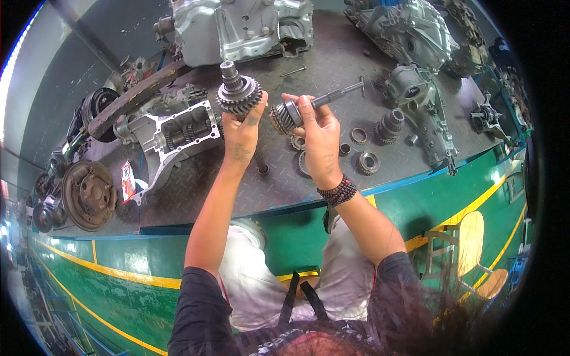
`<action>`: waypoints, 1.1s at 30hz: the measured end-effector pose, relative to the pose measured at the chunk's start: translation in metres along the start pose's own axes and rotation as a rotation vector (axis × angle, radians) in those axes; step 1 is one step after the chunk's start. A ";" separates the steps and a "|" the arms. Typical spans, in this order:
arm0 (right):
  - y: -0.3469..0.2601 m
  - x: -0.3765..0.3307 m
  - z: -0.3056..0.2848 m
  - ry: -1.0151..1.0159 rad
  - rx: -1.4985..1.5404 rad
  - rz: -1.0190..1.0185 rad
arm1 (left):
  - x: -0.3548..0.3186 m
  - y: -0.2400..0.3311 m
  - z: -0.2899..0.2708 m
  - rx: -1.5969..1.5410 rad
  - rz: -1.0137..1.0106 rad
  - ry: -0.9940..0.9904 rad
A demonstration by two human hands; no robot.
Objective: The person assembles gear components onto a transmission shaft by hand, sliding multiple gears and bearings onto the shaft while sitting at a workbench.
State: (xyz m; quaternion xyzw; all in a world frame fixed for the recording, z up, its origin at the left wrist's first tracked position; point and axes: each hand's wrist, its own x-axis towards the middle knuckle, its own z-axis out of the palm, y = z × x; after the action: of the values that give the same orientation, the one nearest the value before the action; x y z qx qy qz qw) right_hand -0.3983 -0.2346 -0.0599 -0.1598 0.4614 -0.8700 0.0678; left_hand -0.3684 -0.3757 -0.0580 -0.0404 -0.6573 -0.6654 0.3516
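My left hand (244, 132) is closed round a gear shaft (236, 94), which stands upright with its splined end up and a wide toothed gear below. To its right, my right hand (320, 136) grips a second gear shaft (286, 117). Its helical gear and brass-coloured ring face left, and its thin plain end points up and right. The two shafts are held close together above the bench, apart from each other. Below them lie a gear ring (298, 142) and a ring (304, 163) partly hidden by my right hand. A rod with a socket-like end (262, 168) shows beside my left wrist.
On the metal bench (202, 199) stand an open gearbox housing (161, 142), a rusty drum (89, 195), a wooden beam (139, 98) and a big silver casing (246, 32). Rightward are a bearing (368, 162), a gear cluster (390, 126) and another housing (409, 86). A chair (471, 243) stands right.
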 end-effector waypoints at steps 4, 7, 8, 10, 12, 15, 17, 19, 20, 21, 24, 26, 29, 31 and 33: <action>0.002 0.002 -0.002 0.014 0.011 -0.011 | 0.005 -0.004 0.002 -0.057 0.028 -0.023; 0.003 0.003 -0.002 0.011 0.011 -0.007 | 0.005 -0.002 0.003 -0.070 0.003 -0.045; 0.004 0.003 -0.002 0.011 0.011 -0.007 | 0.005 -0.002 0.003 -0.070 0.002 -0.045; 0.005 0.003 0.000 0.019 0.018 0.010 | 0.005 -0.002 0.001 -0.044 -0.012 -0.042; 0.006 0.003 0.001 0.016 0.022 0.021 | 0.006 -0.004 -0.002 -0.056 -0.003 -0.045; 0.007 0.005 -0.003 0.019 0.030 0.038 | 0.007 -0.006 0.001 -0.058 0.001 -0.048; 0.006 0.005 -0.003 0.020 0.027 0.046 | 0.007 -0.008 0.001 -0.055 -0.002 -0.040; 0.004 0.004 0.001 0.035 0.033 0.048 | 0.007 -0.009 -0.002 -0.073 -0.031 -0.044; 0.006 0.004 0.001 0.035 0.030 0.047 | 0.007 -0.009 -0.001 -0.076 -0.031 -0.043; 0.011 0.005 0.000 0.055 0.029 0.039 | 0.006 -0.009 0.002 -0.058 -0.047 -0.024; 0.023 0.006 0.004 0.112 0.054 0.036 | 0.005 -0.002 0.015 -0.009 -0.031 0.004; 0.025 0.005 0.009 0.143 0.085 0.045 | 0.003 0.007 0.022 -0.154 -0.115 0.002; 0.028 0.000 0.017 0.180 0.082 0.103 | 0.003 0.003 0.021 -0.087 -0.118 0.040; 0.032 -0.002 0.021 0.253 0.104 0.113 | 0.002 0.006 0.027 -0.066 -0.084 0.100; 0.033 -0.003 0.024 0.249 0.125 0.117 | 0.004 0.005 0.023 -0.024 -0.076 0.099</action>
State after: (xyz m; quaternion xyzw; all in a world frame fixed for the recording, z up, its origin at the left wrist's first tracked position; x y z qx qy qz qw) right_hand -0.3885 -0.2716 -0.0747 -0.0192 0.4199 -0.9046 0.0704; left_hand -0.3778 -0.3560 -0.0485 0.0135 -0.6319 -0.6874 0.3577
